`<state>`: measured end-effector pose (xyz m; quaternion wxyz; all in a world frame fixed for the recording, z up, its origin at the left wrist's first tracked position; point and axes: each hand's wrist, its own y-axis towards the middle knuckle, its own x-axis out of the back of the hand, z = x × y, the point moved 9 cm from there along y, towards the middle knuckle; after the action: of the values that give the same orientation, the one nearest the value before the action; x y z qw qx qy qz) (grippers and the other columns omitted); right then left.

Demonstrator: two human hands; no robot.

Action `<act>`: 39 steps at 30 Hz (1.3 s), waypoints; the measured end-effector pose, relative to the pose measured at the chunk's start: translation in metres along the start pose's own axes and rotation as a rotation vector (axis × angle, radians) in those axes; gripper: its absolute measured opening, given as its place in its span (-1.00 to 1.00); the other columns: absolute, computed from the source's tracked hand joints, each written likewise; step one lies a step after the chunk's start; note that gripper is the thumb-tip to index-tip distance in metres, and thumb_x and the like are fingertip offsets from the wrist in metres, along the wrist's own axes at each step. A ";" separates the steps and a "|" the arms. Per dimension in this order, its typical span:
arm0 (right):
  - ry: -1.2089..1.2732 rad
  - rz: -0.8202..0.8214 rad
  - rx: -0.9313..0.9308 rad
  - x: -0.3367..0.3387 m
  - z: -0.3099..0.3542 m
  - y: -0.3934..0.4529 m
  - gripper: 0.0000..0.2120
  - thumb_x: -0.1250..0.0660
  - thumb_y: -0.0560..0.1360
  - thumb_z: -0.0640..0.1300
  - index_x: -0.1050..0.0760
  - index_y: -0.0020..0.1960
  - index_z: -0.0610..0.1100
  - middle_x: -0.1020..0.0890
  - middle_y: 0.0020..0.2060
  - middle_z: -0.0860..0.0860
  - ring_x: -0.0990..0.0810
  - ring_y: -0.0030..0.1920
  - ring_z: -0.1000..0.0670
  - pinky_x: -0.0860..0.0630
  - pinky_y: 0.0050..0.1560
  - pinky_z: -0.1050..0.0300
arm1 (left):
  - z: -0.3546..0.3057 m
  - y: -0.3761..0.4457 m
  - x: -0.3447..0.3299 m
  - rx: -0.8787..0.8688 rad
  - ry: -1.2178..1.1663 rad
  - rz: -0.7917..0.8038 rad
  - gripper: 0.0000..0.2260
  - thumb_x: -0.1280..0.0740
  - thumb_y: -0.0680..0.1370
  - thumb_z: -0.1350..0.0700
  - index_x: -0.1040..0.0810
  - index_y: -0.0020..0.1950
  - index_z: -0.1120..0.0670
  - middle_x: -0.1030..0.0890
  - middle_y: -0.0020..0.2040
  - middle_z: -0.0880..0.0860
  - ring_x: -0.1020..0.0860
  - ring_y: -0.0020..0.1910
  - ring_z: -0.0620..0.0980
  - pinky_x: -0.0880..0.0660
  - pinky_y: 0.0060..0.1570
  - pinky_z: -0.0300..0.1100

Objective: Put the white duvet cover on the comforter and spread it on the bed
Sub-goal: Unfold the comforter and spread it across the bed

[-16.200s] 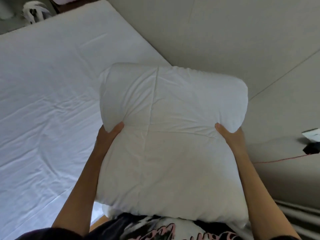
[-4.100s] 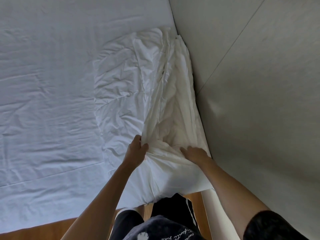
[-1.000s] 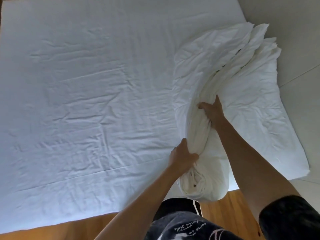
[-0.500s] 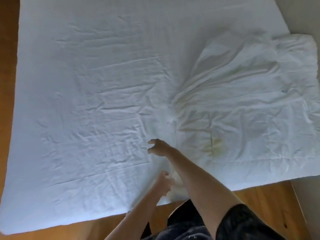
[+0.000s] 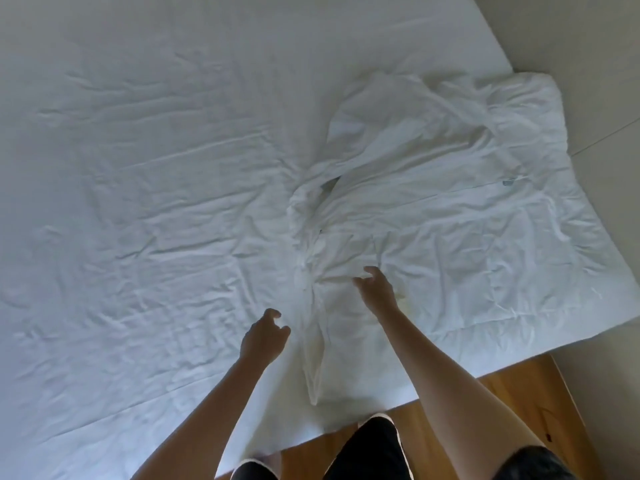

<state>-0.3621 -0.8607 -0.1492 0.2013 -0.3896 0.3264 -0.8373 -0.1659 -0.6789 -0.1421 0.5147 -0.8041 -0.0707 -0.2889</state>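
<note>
I see the comforter [image 5: 467, 209] lying crumpled, long axis across the bed [image 5: 138, 168]; left hand [image 5: 265, 336] and right hand [image 5: 375, 289] hover loosely curled, holding nothing.

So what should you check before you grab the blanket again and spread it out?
1. Left hand free: ok, holds nothing.
2. Right hand free: ok, fingers loose above the fabric.
3. Comforter on the bed: ok, on its right part.
4. Comforter lying flat: not ok, bunched and twisted along its left edge.
5. Duvet cover fully on: cannot tell, everything is white.
6. Room to spread: ok, bare sheet to the left.
</note>
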 end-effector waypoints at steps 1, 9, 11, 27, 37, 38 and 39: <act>0.063 -0.047 -0.015 0.017 -0.008 0.013 -0.50 -0.29 0.54 -0.03 -0.31 0.43 -0.14 -0.62 0.02 -0.09 -0.54 0.18 -0.13 -0.41 0.19 0.04 | -0.020 0.009 -0.003 -0.036 0.024 -0.015 -0.66 -0.24 0.58 0.06 -0.38 0.35 0.03 -0.63 0.13 0.04 -0.54 0.17 0.07 -0.39 0.11 -0.12; 0.851 -0.396 -0.229 0.138 -0.078 0.149 -0.20 -0.41 0.49 0.06 -0.07 0.55 -0.17 -0.52 0.20 -0.11 -0.53 0.16 -0.06 -0.43 0.26 0.04 | -0.224 0.080 -0.028 -0.703 0.192 -0.356 -0.75 -0.39 0.50 0.15 -0.59 0.17 0.08 -0.65 0.06 0.00 -0.62 0.05 0.05 -0.55 -0.13 -0.12; 1.005 -0.458 -0.241 0.166 -0.081 0.188 -0.11 -0.45 0.46 0.08 0.00 0.57 -0.12 -0.45 0.33 -0.10 -0.49 0.27 -0.10 -0.41 0.35 -0.05 | -0.266 0.095 -0.055 -0.886 0.229 -0.324 -0.72 -0.29 0.51 0.06 -0.59 0.20 0.07 -0.64 0.13 0.00 -0.60 0.13 0.01 -0.63 -0.14 -0.10; -0.029 0.188 0.792 0.092 0.318 0.222 -0.30 -0.43 0.47 0.05 -0.22 0.52 0.03 -0.19 0.54 0.00 -0.15 0.52 -0.03 -0.09 0.47 0.02 | -0.214 0.285 0.127 0.176 0.253 -0.419 -0.31 -0.23 0.60 -0.13 0.01 0.60 0.07 0.09 0.57 0.29 0.00 0.52 0.34 -0.03 0.44 0.24; -0.355 0.042 0.511 0.042 0.126 0.233 -0.50 -0.24 0.59 -0.05 -0.26 0.50 -0.06 -0.30 0.49 -0.03 -0.18 0.50 -0.06 -0.11 0.43 0.11 | -0.183 0.250 0.043 -0.046 0.116 -0.237 -0.32 -0.21 0.61 -0.14 0.06 0.60 0.04 0.01 0.59 0.22 -0.13 0.52 0.26 -0.19 0.40 0.15; -0.368 -0.021 0.519 0.044 0.109 0.230 -0.50 -0.24 0.59 -0.07 -0.26 0.50 -0.09 -0.28 0.49 -0.07 -0.17 0.51 -0.06 -0.09 0.46 0.11 | -0.181 0.244 0.027 -0.066 0.111 -0.211 -0.32 -0.21 0.61 -0.14 0.06 0.60 0.04 -0.01 0.59 0.21 -0.16 0.51 0.25 -0.21 0.40 0.14; -0.376 -0.083 0.535 0.046 0.094 0.227 -0.50 -0.24 0.59 -0.08 -0.27 0.50 -0.12 -0.28 0.49 -0.09 -0.18 0.51 -0.08 -0.08 0.48 0.09 | -0.179 0.238 0.012 -0.086 0.103 -0.194 -0.32 -0.21 0.61 -0.13 0.05 0.60 0.03 -0.03 0.59 0.19 -0.19 0.50 0.24 -0.22 0.38 0.12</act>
<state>-0.2979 -1.0844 -0.2395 0.3189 -0.4837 0.0356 -0.8143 -0.1283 -0.9458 -0.2683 0.4522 -0.7990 -0.1092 -0.3809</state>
